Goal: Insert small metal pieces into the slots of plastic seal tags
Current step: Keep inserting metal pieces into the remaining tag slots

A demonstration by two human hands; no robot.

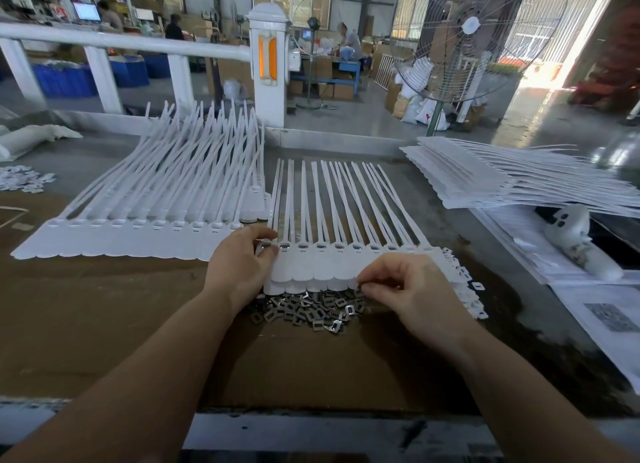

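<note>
Seal tags (346, 265) on cardboard-covered bench (104, 306), left hand (239, 265) pinching metal piece (266, 245); right hand (408, 289) pinching another, factory floor beyond

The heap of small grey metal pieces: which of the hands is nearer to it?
Right. The right hand pinches at the heap of small grey metal pieces; the left hand is farther, at the tags' slots.

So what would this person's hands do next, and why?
Probably the left hand presses its metal piece into the leftmost slot of the strip of seal tags; the neighbouring slots already show metal, and the right hand is already picking from the pile of metal pieces.
</note>
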